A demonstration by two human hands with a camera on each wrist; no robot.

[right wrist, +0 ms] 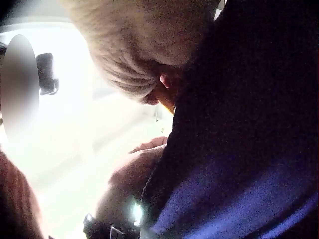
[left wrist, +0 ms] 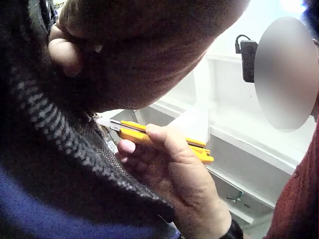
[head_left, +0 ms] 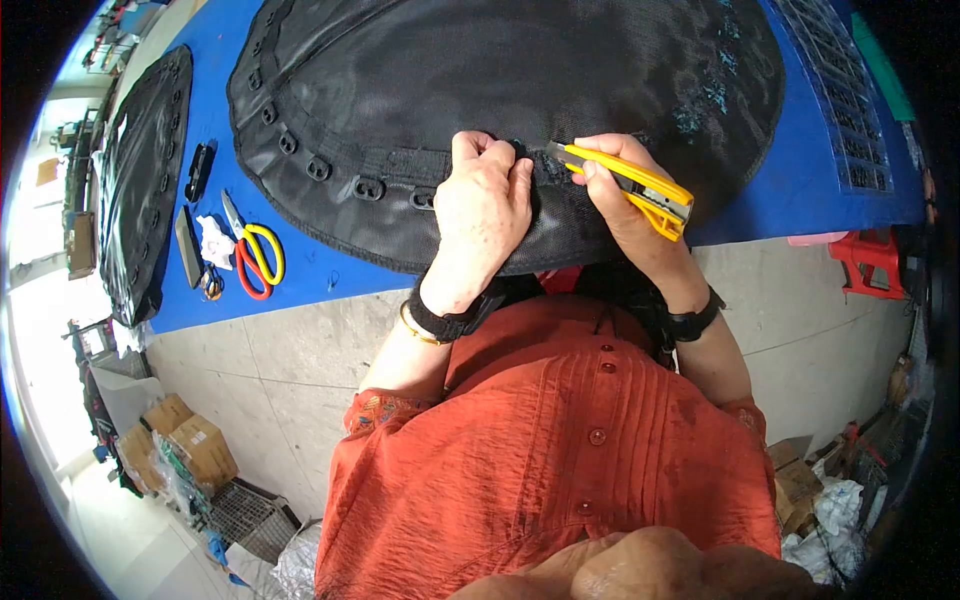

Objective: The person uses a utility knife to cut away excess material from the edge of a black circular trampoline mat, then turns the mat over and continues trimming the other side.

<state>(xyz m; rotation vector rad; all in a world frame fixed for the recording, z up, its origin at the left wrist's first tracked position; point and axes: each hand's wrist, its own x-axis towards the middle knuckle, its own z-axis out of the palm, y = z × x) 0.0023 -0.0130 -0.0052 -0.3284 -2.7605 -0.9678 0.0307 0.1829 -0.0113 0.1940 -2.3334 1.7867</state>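
A large dark mesh cover [head_left: 450, 80] lies in front of me, with black plastic clips [head_left: 318, 168] along a band near its edge. My left hand [head_left: 482, 205] pinches the cover's band between curled fingers and thumb. In my right hand [head_left: 635, 215] I hold a yellow utility knife [head_left: 622, 168], thumb along its body. Its blade [head_left: 558, 151] is out and points left toward my left fingertips, close over the band. The left wrist view shows the knife [left wrist: 133, 135] from the side, blade tip near the mesh. Much of the knife is hidden in the right wrist view.
The table has a blue top [head_left: 310, 255]. Left of the cover lie red-and-yellow-handled scissors [head_left: 262, 258], a black tool [head_left: 199, 172], a grey bar [head_left: 187, 247] and crumpled white paper [head_left: 215, 243]. Another dark cover [head_left: 150, 170] is at far left, wire grid [head_left: 835, 95] at right.
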